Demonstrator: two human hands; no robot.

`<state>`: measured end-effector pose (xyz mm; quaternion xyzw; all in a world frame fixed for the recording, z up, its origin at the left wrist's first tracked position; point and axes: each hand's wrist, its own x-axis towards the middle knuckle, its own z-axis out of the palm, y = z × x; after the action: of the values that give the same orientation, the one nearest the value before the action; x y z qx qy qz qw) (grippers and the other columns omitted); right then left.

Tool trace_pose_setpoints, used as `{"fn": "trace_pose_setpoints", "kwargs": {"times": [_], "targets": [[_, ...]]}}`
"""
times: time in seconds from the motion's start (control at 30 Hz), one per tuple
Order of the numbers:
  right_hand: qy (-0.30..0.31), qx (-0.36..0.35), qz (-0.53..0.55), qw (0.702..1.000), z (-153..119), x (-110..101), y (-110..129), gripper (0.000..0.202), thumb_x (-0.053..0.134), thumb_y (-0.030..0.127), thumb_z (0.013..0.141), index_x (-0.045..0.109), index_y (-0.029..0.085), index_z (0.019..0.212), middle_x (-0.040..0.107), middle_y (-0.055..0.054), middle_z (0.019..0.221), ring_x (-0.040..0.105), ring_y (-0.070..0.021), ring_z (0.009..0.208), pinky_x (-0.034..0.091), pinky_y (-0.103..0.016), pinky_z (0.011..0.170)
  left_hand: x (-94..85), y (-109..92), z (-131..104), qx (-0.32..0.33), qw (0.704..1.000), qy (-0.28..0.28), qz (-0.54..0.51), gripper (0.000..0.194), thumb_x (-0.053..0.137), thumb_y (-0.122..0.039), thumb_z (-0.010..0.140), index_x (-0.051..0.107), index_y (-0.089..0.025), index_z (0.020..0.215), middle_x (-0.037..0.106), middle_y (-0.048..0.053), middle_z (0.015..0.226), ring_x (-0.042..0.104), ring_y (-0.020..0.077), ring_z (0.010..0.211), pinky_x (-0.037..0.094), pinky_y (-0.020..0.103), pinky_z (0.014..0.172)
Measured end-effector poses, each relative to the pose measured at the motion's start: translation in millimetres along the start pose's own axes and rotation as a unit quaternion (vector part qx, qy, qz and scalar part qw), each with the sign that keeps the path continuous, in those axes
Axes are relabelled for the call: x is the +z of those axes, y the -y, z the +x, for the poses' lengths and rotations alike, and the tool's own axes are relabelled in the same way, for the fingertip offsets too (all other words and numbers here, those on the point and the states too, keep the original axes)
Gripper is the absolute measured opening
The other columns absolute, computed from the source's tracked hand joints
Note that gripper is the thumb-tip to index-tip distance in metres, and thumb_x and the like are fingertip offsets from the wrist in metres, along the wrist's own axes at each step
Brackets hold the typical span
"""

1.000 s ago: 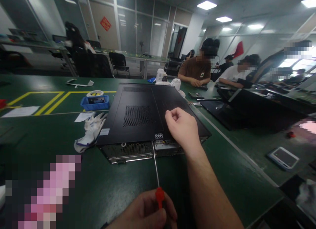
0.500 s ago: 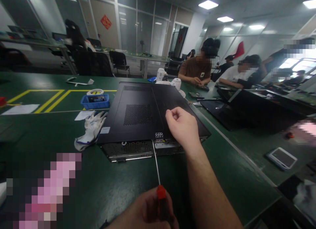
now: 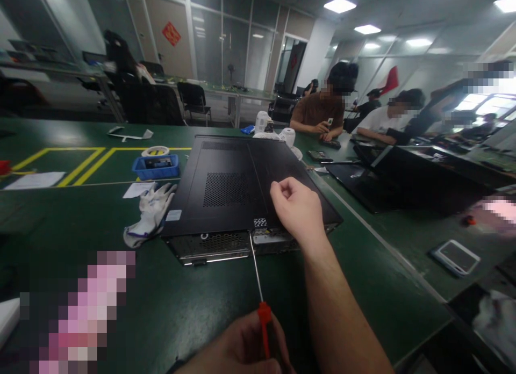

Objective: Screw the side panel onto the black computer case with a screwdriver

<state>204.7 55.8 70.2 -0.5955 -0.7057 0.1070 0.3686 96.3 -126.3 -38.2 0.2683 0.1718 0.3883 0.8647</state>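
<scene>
A black computer case (image 3: pixel 226 159) lies flat on the green table, its vented panel up and its metal rear side facing me. My left hand (image 3: pixel 245 344) is wrapped round the red and dark handle of a screwdriver (image 3: pixel 257 272). The shaft runs away from me, and its tip meets the rear edge of the case near a small patterned sticker (image 3: pixel 260 222). On the right part of the panel rests my right hand (image 3: pixel 297 206), its fingers curled in. Whatever those fingers may hold is hidden.
Left of the case lie white gloves (image 3: pixel 151 213), a blue bin (image 3: pixel 156 166) and a tape roll (image 3: pixel 156 151). White objects (image 3: pixel 263 124) stand behind it. Rightward are a dark open case (image 3: pixel 435 175) and a white-framed device (image 3: pixel 458 257). Co-workers (image 3: pixel 322 113) sit across the table.
The screwdriver handle has turned a little in my left hand, its tip still at the same spot. My right hand stays on the panel. The view has shifted slightly.
</scene>
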Motion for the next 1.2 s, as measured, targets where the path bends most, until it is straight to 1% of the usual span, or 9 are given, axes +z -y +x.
{"fn": "trace_pose_setpoints", "kwargs": {"times": [0.13,0.27,0.4,0.53,0.7,0.8,0.93,1.03,1.2], "targets": [[0.003,0.003,-0.003,1.000,0,-1,0,0.031,0.055,0.048,0.088,0.061,0.024,0.069,0.060,0.003,0.060,0.051,-0.0145,0.058,0.030,-0.028,0.058,3.3,0,1,0.007,1.000,-0.011,0.013,0.038,0.086,-0.038,0.070,0.061,-0.016,0.087,0.068,0.001,0.074,0.059,0.0071,0.063,0.044,0.021,0.071],[0.003,-0.001,-0.005,1.000,-1,-1,-1,0.033,0.055,0.049,0.088,0.062,0.024,0.069,0.059,0.003,0.060,0.051,-0.0144,0.058,0.030,-0.028,0.058,7.9,-7,0,-0.017,0.999,-0.009,0.025,0.040,0.084,-0.043,0.071,0.068,-0.013,0.092,0.071,0.006,0.080,0.062,0.0097,0.069,0.044,0.021,0.071],[0.004,-0.001,-0.007,1.000,-1,0,-1,0.032,0.055,0.048,0.088,0.061,0.024,0.069,0.059,0.003,0.060,0.051,-0.0142,0.057,0.030,-0.028,0.058,11.4,-13,-3,-0.042,0.999,-0.012,-0.001,0.040,0.087,-0.035,0.069,0.071,-0.012,0.098,0.074,0.009,0.090,0.067,0.0129,0.080,0.045,0.022,0.074],[0.004,-0.002,-0.008,1.000,0,-1,-1,0.031,0.055,0.048,0.089,0.061,0.024,0.069,0.058,0.004,0.060,0.051,-0.0141,0.058,0.030,-0.028,0.058,11.2,-11,-4,-0.031,0.999,-0.011,0.007,0.035,0.087,-0.030,0.069,0.067,-0.013,0.093,0.072,0.006,0.086,0.068,0.0127,0.078,0.045,0.022,0.072],[0.002,-0.004,-0.007,1.000,0,-1,-1,0.031,0.055,0.048,0.088,0.061,0.024,0.070,0.059,0.004,0.060,0.051,-0.0143,0.058,0.030,-0.028,0.058,8.1,-4,-3,-0.032,0.998,-0.042,0.028,0.038,0.087,-0.025,0.069,0.058,-0.016,0.091,0.071,0.001,0.081,0.065,0.0098,0.070,0.044,0.022,0.069],[-0.001,-0.005,-0.005,1.000,-1,0,-1,0.032,0.055,0.048,0.088,0.061,0.024,0.069,0.059,0.003,0.060,0.050,-0.0143,0.058,0.029,-0.028,0.058,8.0,-3,-3,-0.018,0.999,-0.035,0.030,0.037,0.087,-0.028,0.070,0.058,-0.017,0.090,0.069,0.000,0.077,0.063,0.0092,0.068,0.044,0.023,0.070],[0.000,-0.005,-0.005,1.000,-1,0,0,0.032,0.055,0.048,0.088,0.061,0.023,0.069,0.059,0.002,0.060,0.050,-0.0145,0.057,0.030,-0.028,0.058,13.3,-10,-5,-0.027,0.999,-0.017,0.032,0.040,0.082,-0.043,0.074,0.067,-0.013,0.097,0.072,0.006,0.084,0.063,0.0097,0.071,0.045,0.024,0.072],[-0.001,-0.007,-0.005,1.000,-1,-1,0,0.032,0.055,0.048,0.088,0.061,0.024,0.068,0.059,0.002,0.060,0.051,-0.0145,0.058,0.030,-0.028,0.059,17.7,-13,-6,-0.042,0.999,-0.024,0.009,0.042,0.084,-0.040,0.072,0.069,-0.013,0.102,0.074,0.009,0.093,0.066,0.0123,0.081,0.045,0.024,0.076],[0.001,-0.006,-0.007,1.000,0,-1,0,0.031,0.055,0.048,0.088,0.062,0.024,0.069,0.059,0.003,0.060,0.051,-0.0145,0.058,0.030,-0.029,0.059,11.0,-4,-2,-0.023,0.999,-0.041,0.012,0.036,0.087,-0.032,0.070,0.061,-0.015,0.089,0.073,0.004,0.081,0.066,0.0114,0.071,0.045,0.024,0.071]]}}
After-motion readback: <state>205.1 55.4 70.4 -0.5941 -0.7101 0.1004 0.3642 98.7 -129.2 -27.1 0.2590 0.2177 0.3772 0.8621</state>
